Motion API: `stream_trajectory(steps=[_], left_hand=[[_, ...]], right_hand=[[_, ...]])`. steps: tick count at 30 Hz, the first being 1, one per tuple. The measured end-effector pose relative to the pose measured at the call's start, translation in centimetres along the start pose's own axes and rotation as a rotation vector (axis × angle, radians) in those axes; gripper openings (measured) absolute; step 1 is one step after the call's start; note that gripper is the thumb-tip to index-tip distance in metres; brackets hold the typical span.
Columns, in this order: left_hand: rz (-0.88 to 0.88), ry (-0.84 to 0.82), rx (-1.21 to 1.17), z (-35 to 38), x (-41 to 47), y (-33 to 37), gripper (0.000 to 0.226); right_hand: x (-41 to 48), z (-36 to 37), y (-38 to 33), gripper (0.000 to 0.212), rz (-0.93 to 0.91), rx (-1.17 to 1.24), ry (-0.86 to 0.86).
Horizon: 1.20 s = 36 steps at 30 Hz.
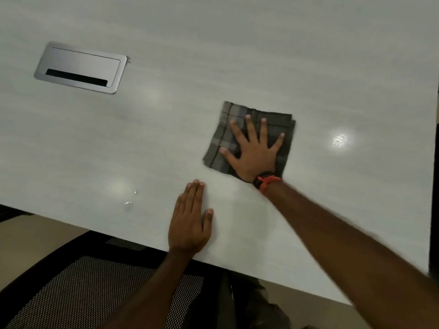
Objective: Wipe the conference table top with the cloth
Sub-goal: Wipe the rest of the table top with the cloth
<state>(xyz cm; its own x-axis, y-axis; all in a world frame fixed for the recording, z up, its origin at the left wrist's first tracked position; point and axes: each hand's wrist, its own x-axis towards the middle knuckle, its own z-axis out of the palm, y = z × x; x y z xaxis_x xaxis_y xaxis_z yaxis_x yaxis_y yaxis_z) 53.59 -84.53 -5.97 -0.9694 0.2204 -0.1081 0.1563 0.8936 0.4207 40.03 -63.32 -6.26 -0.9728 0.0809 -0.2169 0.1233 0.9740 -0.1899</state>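
On the table: a pale conference table top (237, 55) fills most of the view, its near edge running from the left down to the lower right.
Cloth: a folded grey plaid cloth (219, 138) lies flat on the top, right of centre and set back from the near edge.
Right hand: the right hand (255, 150) lies palm down on the cloth, fingers straight and spread, pressing it to the surface and not gripping it; a dark wristband with an orange strap (267, 180) sits at the wrist.
Left hand: the left hand (190, 224) rests flat on the bare top near the edge, fingers straight and together, holding nothing, probably as a brace.
Cable hatch: a brushed-metal cable hatch (80, 67) with a dark slot is set into the top far to the left, well apart from the cloth.
Marks: small glints near the left edge (130, 198) may be droplets or smears; the blur leaves that unsure. Round light reflections also show on the top.
Chair: a mesh chair (90, 281) stands below the near edge.
Step in hand: wiping is underway, with the cloth pressed down in the right-centre area.
Next move: it calls for steady downward pressure while sliding the cloth in overlapping passes, likely left toward the glints, and working round the hatch rim.
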Motion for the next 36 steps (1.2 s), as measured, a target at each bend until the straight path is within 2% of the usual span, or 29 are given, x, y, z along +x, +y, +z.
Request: stream_trajectory(steps=[2, 4, 6, 7, 9, 11, 13, 15, 18, 21, 22, 23, 25, 27, 31, 33, 36], left_hand=[[0.012, 0.018, -0.002, 0.1, 0.0, 0.0, 0.066], [0.021, 0.026, -0.005, 0.2, -0.1, 0.0, 0.066], [0.024, 0.033, -0.009, 0.2, -0.1, -0.1, 0.066], [0.029, 0.034, -0.014, 0.2, 0.0, -0.1, 0.066], [0.041, 0.034, -0.048, 0.1, -0.1, -0.1, 0.064], [0.018, 0.069, -0.14, -0.1, -0.1, -0.1, 0.06], [-0.052, 0.154, -0.286, -0.7, -0.1, -0.5, 0.055], [-0.088, 0.198, -0.346, -1.5, -0.7, -1.7, 0.053], [0.035, 0.181, -0.208, -3.2, -1.3, -5.3, 0.054], [0.1, 0.151, -0.057, -4.7, 0.4, -9.8, 0.058], [0.099, 0.134, -0.028, -5.0, 1.3, -11.0, 0.06], [0.096, 0.11, -0.016, -5.1, 2.1, -12.0, 0.062], [0.1, 0.066, -0.009, -5.3, 3.0, -13.1, 0.063], [0.12, 0.044, 0.007, -5.1, 3.1, -13.4, 0.062], [0.099, 0.033, -0.038, -5.0, 3.2, -13.3, 0.06], [0.098, 0.032, -0.045, -4.9, 3.2, -13.3, 0.06], [0.112, 0.037, -0.029, -4.8, 3.2, -13.3, 0.06]], right_hand=[[-0.4, -1.1, 5.2, 0.081, 0.115, 0.009, 0.036], [-0.3, -2.7, 10.4, 0.083, 0.371, 0.073, 0.053], [0.9, -3.5, 11.1, 0.086, 0.584, 0.114, 0.101], [1.6, -3.2, 9.1, 0.087, 0.622, 0.134, 0.115], [1.9, -2.0, 2.7, 0.086, 0.489, 0.141, 0.076], [-0.2, 0.4, -3.1, 0.084, 0.187, 0.037, 0.015], [-3.8, 1.8, -4.7, 0.083, 0.04, -0.012, -0.034], [-6.8, 2.0, -1.8, 0.081, 0.115, 0.013, -0.003], [-7.7, 0.6, 3.3, 0.079, 0.371, 0.048, 0.034], [-3.4, -0.5, 1.9, 0.085, 0.63, 0.109, 0.102], [-2.0, -0.6, -0.3, 0.089, 0.635, 0.128, 0.103], [-1.5, -0.2, -2.9, 0.089, 0.556, 0.118, 0.077], [-3.4, 1.8, -7.8, 0.085, 0.251, 0.036, 0.009], [-8.4, 3.4, -10.2, 0.083, 0.114, 0.002, -0.025], [-16.0, 3.5, -6.0, 0.084, 0.262, -0.009, -0.065], [-15.0, 2.5, -3.0, 0.084, 0.383, 0.028, -0.057], [-9.6, 2.0, -3.8, 0.084, 0.577, 0.066, 0.04]])
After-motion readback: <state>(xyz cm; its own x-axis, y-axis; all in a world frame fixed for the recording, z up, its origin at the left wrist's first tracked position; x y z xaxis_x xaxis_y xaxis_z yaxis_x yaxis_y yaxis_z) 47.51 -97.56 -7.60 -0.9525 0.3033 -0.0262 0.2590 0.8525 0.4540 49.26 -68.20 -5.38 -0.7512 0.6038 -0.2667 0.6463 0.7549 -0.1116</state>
